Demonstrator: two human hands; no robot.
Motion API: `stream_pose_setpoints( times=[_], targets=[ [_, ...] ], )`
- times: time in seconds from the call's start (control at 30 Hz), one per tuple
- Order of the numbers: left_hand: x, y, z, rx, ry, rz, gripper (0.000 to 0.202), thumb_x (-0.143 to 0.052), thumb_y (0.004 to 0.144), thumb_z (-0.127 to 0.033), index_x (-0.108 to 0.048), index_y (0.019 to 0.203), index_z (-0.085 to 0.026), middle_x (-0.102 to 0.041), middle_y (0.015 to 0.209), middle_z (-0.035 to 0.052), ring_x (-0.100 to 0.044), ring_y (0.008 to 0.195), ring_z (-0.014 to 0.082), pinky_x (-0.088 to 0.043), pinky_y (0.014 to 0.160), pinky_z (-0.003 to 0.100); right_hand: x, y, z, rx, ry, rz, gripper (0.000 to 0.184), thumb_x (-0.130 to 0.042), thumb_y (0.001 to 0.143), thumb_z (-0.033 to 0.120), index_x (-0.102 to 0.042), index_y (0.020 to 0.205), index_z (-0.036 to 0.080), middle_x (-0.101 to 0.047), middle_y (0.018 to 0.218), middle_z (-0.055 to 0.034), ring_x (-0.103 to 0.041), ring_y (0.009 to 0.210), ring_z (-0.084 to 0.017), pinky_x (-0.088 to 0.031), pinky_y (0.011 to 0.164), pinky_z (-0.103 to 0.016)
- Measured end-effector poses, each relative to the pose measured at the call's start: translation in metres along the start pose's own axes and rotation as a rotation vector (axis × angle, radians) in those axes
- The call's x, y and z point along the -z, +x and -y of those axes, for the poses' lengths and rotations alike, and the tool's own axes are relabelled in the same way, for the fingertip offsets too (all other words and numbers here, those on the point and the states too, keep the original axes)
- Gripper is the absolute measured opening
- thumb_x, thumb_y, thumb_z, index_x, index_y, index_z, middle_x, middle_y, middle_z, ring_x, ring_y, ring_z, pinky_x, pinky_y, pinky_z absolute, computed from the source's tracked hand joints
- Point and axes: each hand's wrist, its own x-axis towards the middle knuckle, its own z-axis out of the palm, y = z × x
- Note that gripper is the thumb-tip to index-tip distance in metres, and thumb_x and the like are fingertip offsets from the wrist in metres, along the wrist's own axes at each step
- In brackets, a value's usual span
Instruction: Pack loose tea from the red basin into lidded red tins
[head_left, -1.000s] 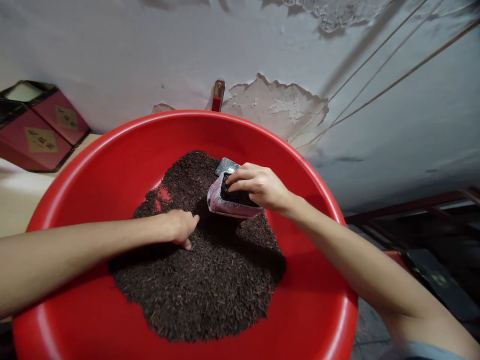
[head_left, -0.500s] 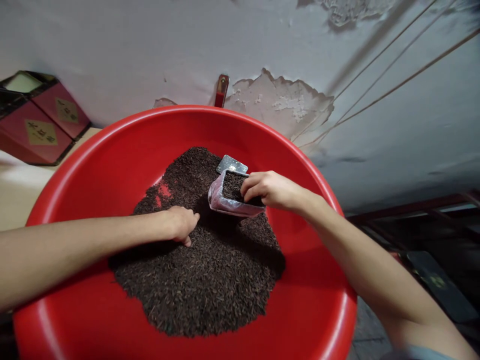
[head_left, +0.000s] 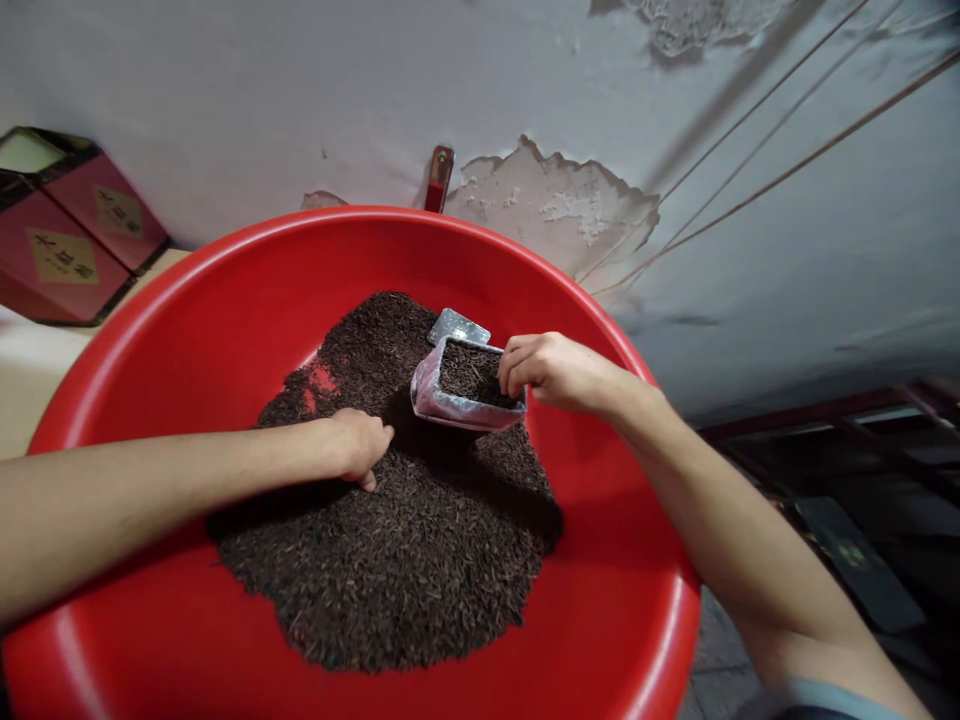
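Observation:
A big red basin (head_left: 225, 290) holds a heap of dark loose tea leaves (head_left: 405, 560). On the heap's far side sits a small silvery foil bag (head_left: 450, 405), open at the top and full of leaves. My right hand (head_left: 559, 372) grips the bag's right edge with curled fingers. My left hand (head_left: 358, 446) rests on the heap just left of the bag, its fingers curled down into the leaves; what it holds, if anything, is hidden.
Two dark red tea boxes (head_left: 64, 240) stand at the far left on a pale tabletop. A grey wall with peeling paint (head_left: 555, 200) rises right behind the basin. A small red clip (head_left: 437, 178) pokes up behind the rim. Dark metal framework (head_left: 862, 450) lies at the right.
My right hand has slid from over the bag's mouth to its right edge, uncovering the leaves inside. The left hand has stayed on the heap.

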Motion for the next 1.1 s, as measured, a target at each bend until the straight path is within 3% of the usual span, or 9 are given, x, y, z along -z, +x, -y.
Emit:
stream_pose_setpoints(
  times=[0.13,0.23,0.33,0.5,0.77,0.87,0.97,1.03,1.1],
  targets=[
    [-0.002,0.003,0.002,-0.023,0.024,-0.014,0.059,-0.084,0.078,-0.037,-0.067,0.126,-0.008,-0.073,0.117,0.025,-0.07,0.111,0.0382,-0.057,0.091,0.041,-0.002,0.002,0.002,0.015,-0.027,-0.009,0.034,-0.04,0.062,-0.005,-0.066,0.063,0.017,-0.068,0.069,-0.0029,-0.057,0.071,-0.014,-0.046,0.07,-0.028],
    [-0.004,0.007,0.004,-0.067,0.074,-0.025,0.05,-0.085,0.077,-0.033,-0.07,0.119,-0.01,-0.074,0.115,0.0225,-0.071,0.111,0.0367,-0.057,0.091,0.038,-0.004,0.003,0.004,-0.004,-0.091,-0.12,0.042,-0.04,0.065,-0.006,-0.072,0.075,0.017,-0.073,0.087,-0.0052,-0.061,0.085,-0.016,-0.049,0.077,-0.03],
    [-0.003,0.009,0.004,-0.088,0.104,-0.024,0.044,-0.085,0.077,-0.031,-0.073,0.114,-0.011,-0.075,0.113,0.0204,-0.072,0.109,0.0356,-0.058,0.09,0.037,-0.008,0.005,0.004,0.004,-0.111,-0.113,0.047,-0.042,0.068,-0.006,-0.077,0.087,0.019,-0.073,0.102,-0.0059,-0.064,0.092,-0.017,-0.051,0.081,-0.031],
    [0.0,0.007,0.003,-0.099,0.074,-0.027,0.047,-0.087,0.075,-0.029,-0.073,0.115,-0.009,-0.074,0.115,0.0233,-0.071,0.11,0.0388,-0.058,0.092,0.043,-0.016,0.007,0.001,0.008,-0.123,-0.146,0.054,-0.043,0.07,-0.006,-0.078,0.102,0.02,-0.072,0.113,-0.0065,-0.065,0.102,-0.018,-0.054,0.087,-0.033],
    [-0.001,0.006,0.002,-0.073,0.064,-0.028,0.056,-0.087,0.075,-0.031,-0.069,0.123,-0.007,-0.073,0.115,0.0249,-0.07,0.11,0.0394,-0.058,0.091,0.043,-0.03,0.019,0.006,-0.035,-0.283,-0.201,0.049,-0.045,0.082,-0.003,-0.073,0.114,0.021,-0.067,0.129,-0.0093,-0.06,0.117,-0.023,-0.059,0.085,-0.038],
    [-0.001,0.006,0.002,-0.072,0.078,-0.019,0.056,-0.086,0.076,-0.032,-0.068,0.124,-0.008,-0.074,0.116,0.0239,-0.07,0.111,0.0383,-0.058,0.091,0.042,-0.036,0.025,0.004,-0.049,-0.291,-0.215,0.051,-0.045,0.083,-0.002,-0.07,0.123,0.02,-0.063,0.136,-0.0103,-0.057,0.125,-0.024,-0.057,0.097,-0.045],
    [0.0,0.005,0.002,-0.068,0.09,-0.024,0.055,-0.086,0.076,-0.032,-0.069,0.123,-0.009,-0.073,0.117,0.0236,-0.07,0.111,0.038,-0.059,0.09,0.041,-0.039,0.028,0.002,-0.028,-0.291,-0.177,0.051,-0.047,0.082,-0.003,-0.07,0.124,0.015,-0.063,0.137,-0.0138,-0.057,0.127,-0.026,-0.051,0.108,-0.05],
    [0.0,0.005,0.002,-0.079,0.092,-0.032,0.052,-0.086,0.076,-0.032,-0.071,0.12,-0.009,-0.073,0.116,0.0236,-0.071,0.111,0.0382,-0.059,0.09,0.042,-0.036,0.026,0.003,-0.014,-0.284,-0.172,0.05,-0.046,0.082,-0.003,-0.071,0.122,0.014,-0.064,0.136,-0.014,-0.06,0.125,-0.026,-0.052,0.107,-0.049],
    [-0.001,0.007,0.003,-0.103,0.088,-0.047,0.045,-0.086,0.075,-0.029,-0.073,0.114,-0.01,-0.074,0.115,0.0226,-0.071,0.109,0.0376,-0.059,0.09,0.042,-0.027,0.019,0.007,0.002,-0.262,-0.248,0.05,-0.044,0.082,-0.004,-0.073,0.116,0.017,-0.068,0.132,-0.0111,-0.063,0.119,-0.024,-0.057,0.1,-0.045]
  ],
)
